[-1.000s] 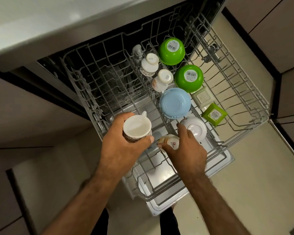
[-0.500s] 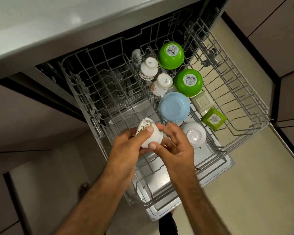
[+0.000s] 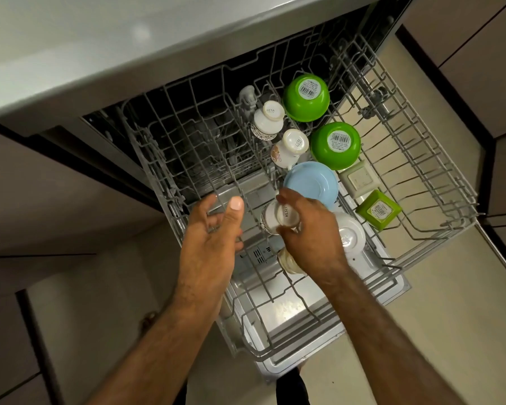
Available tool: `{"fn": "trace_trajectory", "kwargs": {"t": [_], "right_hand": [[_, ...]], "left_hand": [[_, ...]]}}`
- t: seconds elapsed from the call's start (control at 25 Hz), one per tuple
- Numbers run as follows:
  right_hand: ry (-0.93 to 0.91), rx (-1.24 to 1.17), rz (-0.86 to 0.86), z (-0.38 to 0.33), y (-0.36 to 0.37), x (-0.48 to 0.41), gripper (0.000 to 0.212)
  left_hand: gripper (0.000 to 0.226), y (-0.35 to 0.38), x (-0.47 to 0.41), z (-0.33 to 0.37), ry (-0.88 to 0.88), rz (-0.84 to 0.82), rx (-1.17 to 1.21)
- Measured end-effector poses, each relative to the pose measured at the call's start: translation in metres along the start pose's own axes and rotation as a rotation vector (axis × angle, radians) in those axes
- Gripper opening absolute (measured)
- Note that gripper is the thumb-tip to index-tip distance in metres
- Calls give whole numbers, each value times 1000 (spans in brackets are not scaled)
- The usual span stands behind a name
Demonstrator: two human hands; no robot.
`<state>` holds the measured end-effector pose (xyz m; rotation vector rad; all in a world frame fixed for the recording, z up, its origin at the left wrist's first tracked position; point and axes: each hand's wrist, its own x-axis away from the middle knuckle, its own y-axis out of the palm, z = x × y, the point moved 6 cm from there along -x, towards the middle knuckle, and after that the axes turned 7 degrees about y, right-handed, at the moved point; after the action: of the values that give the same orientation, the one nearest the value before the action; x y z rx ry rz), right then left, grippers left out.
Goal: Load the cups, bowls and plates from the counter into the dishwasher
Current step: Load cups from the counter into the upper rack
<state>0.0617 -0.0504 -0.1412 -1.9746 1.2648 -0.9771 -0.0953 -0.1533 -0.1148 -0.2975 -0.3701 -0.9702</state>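
My right hand [image 3: 307,235] grips a white patterned cup [image 3: 276,219] upside down over the middle of the pulled-out dishwasher rack [image 3: 438,182]. My left hand [image 3: 214,229] hovers just left of the cup, fingers relaxed, holding nothing. Another cream cup [image 3: 288,260] lies in the rack, partly hidden under my right wrist. Further back stand two upturned white cups [image 3: 268,119] [image 3: 291,147]. Two green bowls [image 3: 306,97] [image 3: 335,146], a blue bowl [image 3: 311,182] and a white bowl [image 3: 349,235] sit upside down on the right.
A pale square dish [image 3: 360,179] and a green square dish [image 3: 379,210] lie at the rack's right side. The grey counter edge [image 3: 129,68] overhangs the dishwasher. The open door [image 3: 289,314] lies below the rack. The rack's left half holds bare tines.
The white cup passed from my left hand to my right, turned upside down, and moved over the rack's middle. My left hand let go and drew away to the left.
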Motion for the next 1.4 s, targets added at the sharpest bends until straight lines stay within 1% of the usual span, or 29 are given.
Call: {"fn": "trace_trajectory", "kwargs": {"t": [0.08, 0.2, 0.4, 0.52, 0.64, 0.76, 0.92, 1.04, 1.2, 1.4], "right_hand": [[-46, 86, -40, -8, 9, -3, 73], [-72, 127, -92, -11, 19, -4, 78], [-94, 179, -98, -11, 21, -5, 78], [-143, 142, -59, -22, 13, -2, 73], [-215, 81, 4, -46, -6, 4, 63], [-316, -13, 88, -93, -37, 21, 53], [-488, -80, 177, -172, -88, 48, 47], [-589, -122, 171, -231, -122, 68, 46], [-672, -130, 100, -302, -159, 97, 52], [-864, -121, 46, -382, -193, 145, 59]], "left_hand": [[70, -3, 1, 3, 11, 21, 42], [68, -7, 3, 8, 41, 34, 54], [64, -13, 3, 10, 58, 37, 34], [66, -20, 5, 19, 96, 9, -98], [71, -37, 9, 44, 242, 28, -363], [74, -64, 24, 85, 373, 96, -597], [77, -94, 56, 151, 529, 153, -805], [78, -119, 83, 205, 602, 250, -856], [82, -157, 122, 266, 655, 386, -892], [85, -217, 174, 316, 615, 554, -948]]}}
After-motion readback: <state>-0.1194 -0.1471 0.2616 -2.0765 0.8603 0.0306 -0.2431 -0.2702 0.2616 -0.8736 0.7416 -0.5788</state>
